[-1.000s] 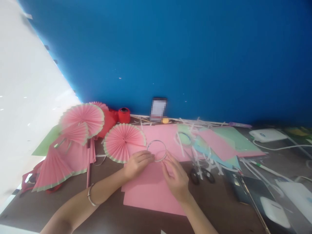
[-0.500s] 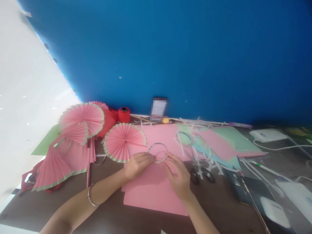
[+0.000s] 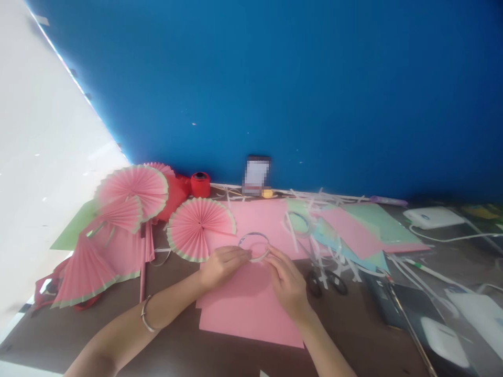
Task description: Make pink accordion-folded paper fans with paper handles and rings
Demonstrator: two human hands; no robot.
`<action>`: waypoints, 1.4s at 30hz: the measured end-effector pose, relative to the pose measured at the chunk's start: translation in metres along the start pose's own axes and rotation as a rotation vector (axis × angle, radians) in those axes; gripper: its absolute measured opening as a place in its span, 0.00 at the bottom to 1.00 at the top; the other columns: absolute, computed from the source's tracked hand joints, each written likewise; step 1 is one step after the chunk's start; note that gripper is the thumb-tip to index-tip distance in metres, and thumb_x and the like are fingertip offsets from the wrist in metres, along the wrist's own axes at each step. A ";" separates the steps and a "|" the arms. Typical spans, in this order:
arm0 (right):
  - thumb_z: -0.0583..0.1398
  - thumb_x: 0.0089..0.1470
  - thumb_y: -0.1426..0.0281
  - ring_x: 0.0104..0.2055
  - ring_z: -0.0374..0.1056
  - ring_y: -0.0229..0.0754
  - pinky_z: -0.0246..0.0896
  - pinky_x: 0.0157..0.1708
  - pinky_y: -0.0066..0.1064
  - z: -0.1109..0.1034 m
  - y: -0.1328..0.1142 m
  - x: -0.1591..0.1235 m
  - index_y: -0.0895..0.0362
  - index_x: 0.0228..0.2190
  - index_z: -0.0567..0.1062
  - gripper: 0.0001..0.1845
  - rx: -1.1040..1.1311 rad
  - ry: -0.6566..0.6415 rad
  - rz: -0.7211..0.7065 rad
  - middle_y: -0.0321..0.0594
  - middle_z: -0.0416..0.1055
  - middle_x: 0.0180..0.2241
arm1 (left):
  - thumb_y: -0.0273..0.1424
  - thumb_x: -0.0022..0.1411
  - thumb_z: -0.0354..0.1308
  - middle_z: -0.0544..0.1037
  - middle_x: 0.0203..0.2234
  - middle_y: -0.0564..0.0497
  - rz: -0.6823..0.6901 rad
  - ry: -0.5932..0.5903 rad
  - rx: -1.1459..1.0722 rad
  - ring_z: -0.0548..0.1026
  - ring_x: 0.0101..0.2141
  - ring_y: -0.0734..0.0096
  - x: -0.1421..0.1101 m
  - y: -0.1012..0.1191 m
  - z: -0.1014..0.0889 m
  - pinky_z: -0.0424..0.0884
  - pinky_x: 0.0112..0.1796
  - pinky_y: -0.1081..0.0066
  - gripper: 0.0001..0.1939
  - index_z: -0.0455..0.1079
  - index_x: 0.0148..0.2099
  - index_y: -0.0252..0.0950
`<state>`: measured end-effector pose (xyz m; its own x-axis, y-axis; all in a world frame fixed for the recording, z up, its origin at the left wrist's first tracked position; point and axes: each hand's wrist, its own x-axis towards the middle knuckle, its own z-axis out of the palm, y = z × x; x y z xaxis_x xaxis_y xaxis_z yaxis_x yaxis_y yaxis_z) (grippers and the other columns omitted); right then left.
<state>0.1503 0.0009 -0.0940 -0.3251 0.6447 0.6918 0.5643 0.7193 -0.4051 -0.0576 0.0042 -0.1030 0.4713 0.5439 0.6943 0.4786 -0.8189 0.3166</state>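
Note:
A thin, nearly used-up roll of tape (image 3: 253, 234) is held between both hands above the pink paper (image 3: 251, 309). My left hand (image 3: 228, 265) pinches its lower left edge, fingers closed. On its right edge, my right hand (image 3: 287, 280) grips with thumb and fingertips. Whether a strip of tape runs between the fingers is too blurred to tell. Just left of the hands lies a pleated pink paper fan (image 3: 198, 230) with a pale green border. Black-handled scissors (image 3: 336, 283) rest to the right of my right hand.
More pink fans (image 3: 131, 193) pile up at the left, beside a red round container (image 3: 200, 186). A second tape ring (image 3: 298, 222) and white paper strips (image 3: 349, 262) lie right of centre. Coloured sheets (image 3: 369, 225), white devices (image 3: 444, 340) and cables fill the right side. A blue wall closes the back.
My right fingers have drawn in closer together at the roll's right edge. The roll has tilted slightly, while my left hand stays in place.

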 end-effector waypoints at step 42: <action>0.53 0.56 0.61 0.43 0.68 0.44 0.64 0.42 0.39 -0.004 -0.012 0.013 0.53 0.37 0.68 0.10 0.700 0.175 0.649 0.44 0.69 0.43 | 0.21 0.61 0.50 0.77 0.40 0.43 0.054 0.045 -0.035 0.73 0.42 0.67 0.003 0.002 0.001 0.71 0.41 0.65 0.16 0.63 0.52 0.31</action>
<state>0.1423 -0.0007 -0.0776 0.0399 0.9636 0.2642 -0.0034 0.2646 -0.9644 -0.0545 0.0042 -0.1010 0.4621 0.4903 0.7390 0.4267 -0.8534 0.2994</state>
